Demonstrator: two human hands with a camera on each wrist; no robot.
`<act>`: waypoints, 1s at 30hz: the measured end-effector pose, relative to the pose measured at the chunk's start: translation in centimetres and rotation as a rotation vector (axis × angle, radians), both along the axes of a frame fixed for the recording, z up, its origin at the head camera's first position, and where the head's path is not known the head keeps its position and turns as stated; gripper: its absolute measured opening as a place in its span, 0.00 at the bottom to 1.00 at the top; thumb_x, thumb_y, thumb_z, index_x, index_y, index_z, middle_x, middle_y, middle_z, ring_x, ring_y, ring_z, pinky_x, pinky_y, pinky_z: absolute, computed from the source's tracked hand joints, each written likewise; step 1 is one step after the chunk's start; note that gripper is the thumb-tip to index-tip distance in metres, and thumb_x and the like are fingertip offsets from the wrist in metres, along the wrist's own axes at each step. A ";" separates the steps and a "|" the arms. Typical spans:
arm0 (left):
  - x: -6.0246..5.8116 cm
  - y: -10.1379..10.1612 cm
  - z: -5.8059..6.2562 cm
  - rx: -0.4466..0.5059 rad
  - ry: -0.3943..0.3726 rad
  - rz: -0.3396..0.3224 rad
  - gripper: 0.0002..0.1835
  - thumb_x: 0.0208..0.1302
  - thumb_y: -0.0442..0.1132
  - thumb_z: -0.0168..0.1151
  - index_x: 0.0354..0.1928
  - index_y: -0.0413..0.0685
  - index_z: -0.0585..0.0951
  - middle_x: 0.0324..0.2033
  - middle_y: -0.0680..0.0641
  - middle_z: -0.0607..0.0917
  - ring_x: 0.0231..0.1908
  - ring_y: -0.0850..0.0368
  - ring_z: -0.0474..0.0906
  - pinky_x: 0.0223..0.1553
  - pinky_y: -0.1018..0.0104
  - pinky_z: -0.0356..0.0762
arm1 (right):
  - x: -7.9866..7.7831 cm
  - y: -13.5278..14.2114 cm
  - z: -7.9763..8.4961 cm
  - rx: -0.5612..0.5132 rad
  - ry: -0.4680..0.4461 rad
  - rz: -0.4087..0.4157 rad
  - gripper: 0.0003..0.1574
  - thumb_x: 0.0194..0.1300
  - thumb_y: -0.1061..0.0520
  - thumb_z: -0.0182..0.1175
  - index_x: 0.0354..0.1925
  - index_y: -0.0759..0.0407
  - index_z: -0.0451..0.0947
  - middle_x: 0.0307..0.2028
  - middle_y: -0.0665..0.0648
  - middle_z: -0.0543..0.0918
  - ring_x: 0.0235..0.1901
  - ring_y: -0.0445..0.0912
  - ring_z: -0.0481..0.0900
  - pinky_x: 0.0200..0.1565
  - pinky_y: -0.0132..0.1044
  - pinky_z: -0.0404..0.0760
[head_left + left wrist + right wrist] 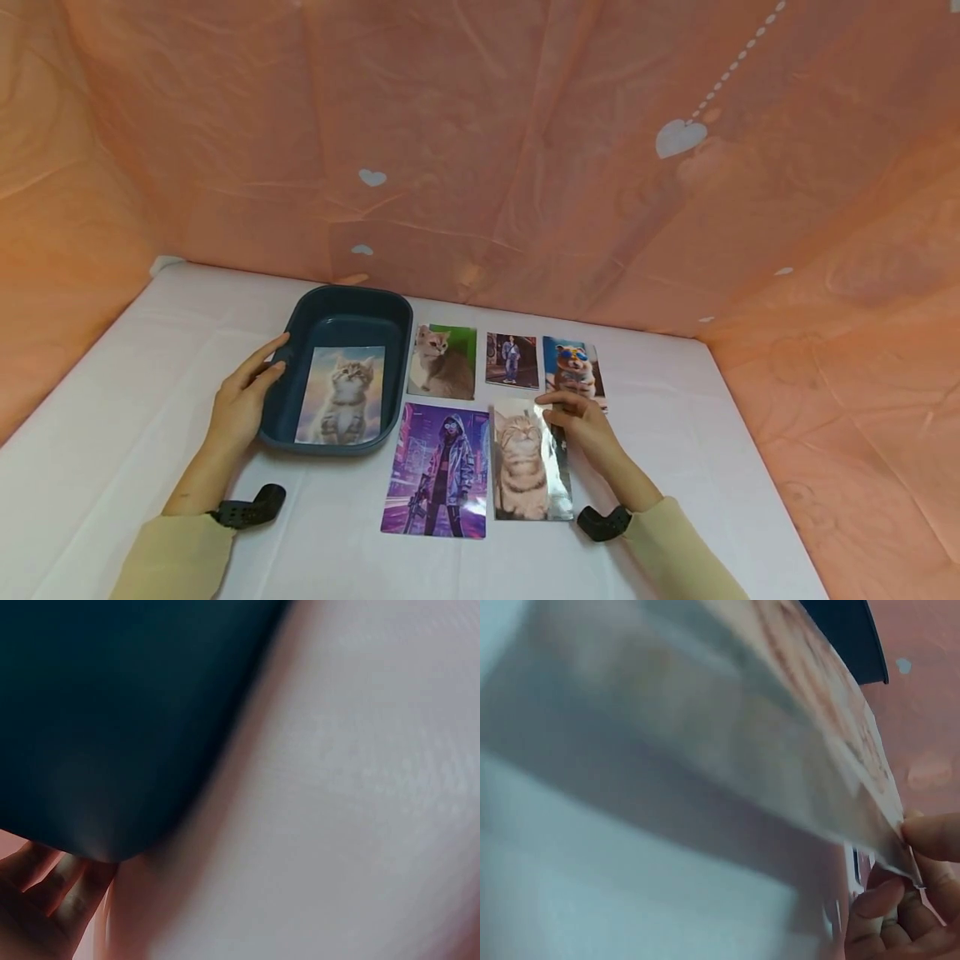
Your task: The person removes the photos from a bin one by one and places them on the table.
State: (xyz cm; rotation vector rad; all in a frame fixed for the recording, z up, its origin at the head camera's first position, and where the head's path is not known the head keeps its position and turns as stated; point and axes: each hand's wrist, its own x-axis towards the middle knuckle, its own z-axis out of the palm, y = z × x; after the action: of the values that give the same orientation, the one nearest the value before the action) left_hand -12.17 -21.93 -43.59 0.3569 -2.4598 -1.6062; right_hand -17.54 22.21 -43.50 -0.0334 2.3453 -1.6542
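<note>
My left hand (242,402) holds the left side of a dark blue plastic tray (336,451), with fingers (79,896) against its edge in the left wrist view. Inside the tray lies a photo card of a fluffy kitten (345,396). My right hand (588,429) pinches the upper right corner of a glossy photo card of a cat with closed eyes (520,467). In the right wrist view this card is lifted and bowed above the white cloth, thumb (934,836) on its corner.
Beside the tray lie a photo card of a cat on green (450,367), a small card of a standing person (512,360) and a card of a hamster in sunglasses (573,367). A purple card of a hooded figure (437,471) lies nearer. Orange cloth (480,150) surrounds the white table (315,533).
</note>
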 end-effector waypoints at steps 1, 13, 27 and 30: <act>0.0 0.0 0.0 -0.002 0.001 -0.001 0.25 0.74 0.51 0.45 0.71 0.59 0.64 0.53 0.37 0.74 0.48 0.61 0.65 0.56 0.43 0.61 | 0.0 0.1 0.0 0.011 0.004 -0.002 0.18 0.62 0.65 0.60 0.50 0.72 0.77 0.32 0.48 0.79 0.29 0.39 0.71 0.34 0.31 0.72; 0.0 0.0 0.0 -0.004 0.007 -0.017 0.25 0.75 0.51 0.44 0.71 0.59 0.63 0.59 0.34 0.72 0.53 0.49 0.64 0.57 0.41 0.60 | -0.2 0.9 -0.2 0.061 0.034 -0.005 0.21 0.61 0.64 0.62 0.53 0.68 0.78 0.55 0.66 0.78 0.38 0.37 0.77 0.40 0.31 0.75; 0.1 0.0 0.1 -0.007 0.016 -0.016 0.26 0.74 0.51 0.44 0.71 0.57 0.64 0.58 0.34 0.73 0.55 0.46 0.64 0.57 0.41 0.60 | -0.2 2.2 -0.5 0.074 0.093 0.025 0.22 0.60 0.64 0.63 0.54 0.69 0.78 0.49 0.66 0.81 0.30 0.36 0.76 0.30 0.31 0.75; 0.1 0.0 0.1 -0.007 0.016 -0.012 0.25 0.74 0.50 0.45 0.71 0.58 0.64 0.57 0.35 0.73 0.52 0.54 0.65 0.57 0.42 0.61 | -0.1 2.4 -0.4 0.081 0.082 0.025 0.23 0.61 0.63 0.63 0.55 0.68 0.78 0.56 0.67 0.78 0.28 0.36 0.76 0.29 0.32 0.75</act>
State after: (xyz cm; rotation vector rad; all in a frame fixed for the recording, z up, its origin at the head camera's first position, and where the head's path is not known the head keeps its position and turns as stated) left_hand -12.05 -21.94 -43.52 0.3277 -2.4597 -1.5978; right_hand -17.69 24.58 -43.91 -0.1169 2.4599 -1.5734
